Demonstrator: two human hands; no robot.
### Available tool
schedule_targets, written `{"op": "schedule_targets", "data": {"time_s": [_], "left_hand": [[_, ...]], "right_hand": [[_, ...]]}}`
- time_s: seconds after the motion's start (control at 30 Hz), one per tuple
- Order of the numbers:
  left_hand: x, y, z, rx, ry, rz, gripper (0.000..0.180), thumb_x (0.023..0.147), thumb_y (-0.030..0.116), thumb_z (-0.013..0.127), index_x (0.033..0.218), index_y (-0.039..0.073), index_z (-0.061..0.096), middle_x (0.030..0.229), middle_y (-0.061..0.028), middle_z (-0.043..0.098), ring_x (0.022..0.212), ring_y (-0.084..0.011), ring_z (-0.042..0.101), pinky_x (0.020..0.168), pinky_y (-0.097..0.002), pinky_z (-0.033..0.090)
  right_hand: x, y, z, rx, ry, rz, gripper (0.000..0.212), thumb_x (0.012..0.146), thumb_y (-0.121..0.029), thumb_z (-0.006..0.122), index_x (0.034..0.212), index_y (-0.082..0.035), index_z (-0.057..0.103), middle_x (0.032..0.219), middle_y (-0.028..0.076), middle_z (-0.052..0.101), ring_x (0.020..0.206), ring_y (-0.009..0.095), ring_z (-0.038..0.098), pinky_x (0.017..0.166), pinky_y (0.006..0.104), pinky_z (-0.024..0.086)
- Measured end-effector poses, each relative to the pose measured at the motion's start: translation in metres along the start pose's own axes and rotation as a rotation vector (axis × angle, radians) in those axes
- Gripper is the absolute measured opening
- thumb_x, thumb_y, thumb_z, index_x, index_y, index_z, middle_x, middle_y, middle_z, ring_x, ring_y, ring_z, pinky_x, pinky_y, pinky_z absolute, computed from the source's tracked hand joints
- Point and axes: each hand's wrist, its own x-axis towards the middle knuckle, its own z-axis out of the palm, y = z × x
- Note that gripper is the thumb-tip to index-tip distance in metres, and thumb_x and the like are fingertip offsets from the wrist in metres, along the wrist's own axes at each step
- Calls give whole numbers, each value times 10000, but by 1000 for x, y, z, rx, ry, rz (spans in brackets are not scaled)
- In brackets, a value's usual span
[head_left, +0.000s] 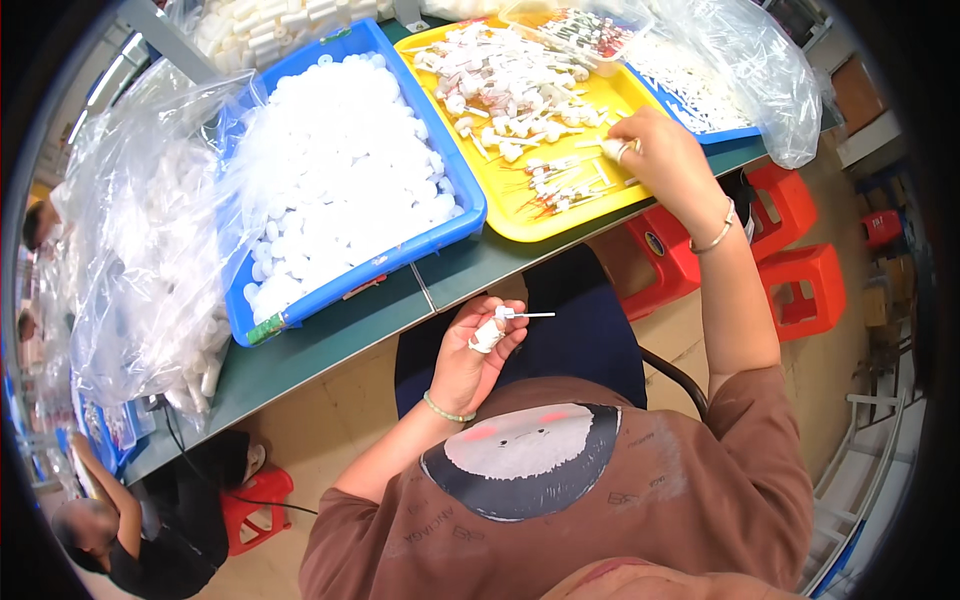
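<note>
My left hand (468, 355) is in front of my chest, its fingers closed on a small white plastic piece with a thin rod (535, 315) that points right. White wrapping covers one of its fingers. My right hand (665, 155) is at the right side of a yellow tray (500, 212), fingers bent together over its edge area. White wrapping shows on that hand's fingers too; what they pinch, if anything, cannot be made out. Inside the tray lie a heap of white stemmed parts (500, 75) and a smaller cluster with reddish wires (560, 187).
A blue tray (355, 277) of small white round pieces (340, 150) stands left of the yellow one. Plastic bags (150, 240) lie further left. At the right is another blue tray (735, 136) of short white tubes. Red stools (805, 290) and a seated person (150, 530) are nearby.
</note>
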Motion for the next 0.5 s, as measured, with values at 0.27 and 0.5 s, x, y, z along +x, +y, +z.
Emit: {"op": "schedule_targets", "data": {"time_s": [0.27,0.5], "left_hand": [[-3,5,0,-6,-9,40,226,926,130,612,1125,65,526,1151,-117,619,1028,-201,643,897,-296,548],[-3,4,2,-22,-25,48,230,930,131,606,1133,61,525,1143,-116,619,1041,-208,637,897,-302,549]], "right_hand": [[14,-9,3,-104,-89,-39,85,755,-95,637,824,-47,636,787,133,636,783,310,625,711,418,487],[-3,-8,4,-4,-29,-31,93,807,-101,627,876,-39,630,806,125,652,775,303,629,717,406,497]]}}
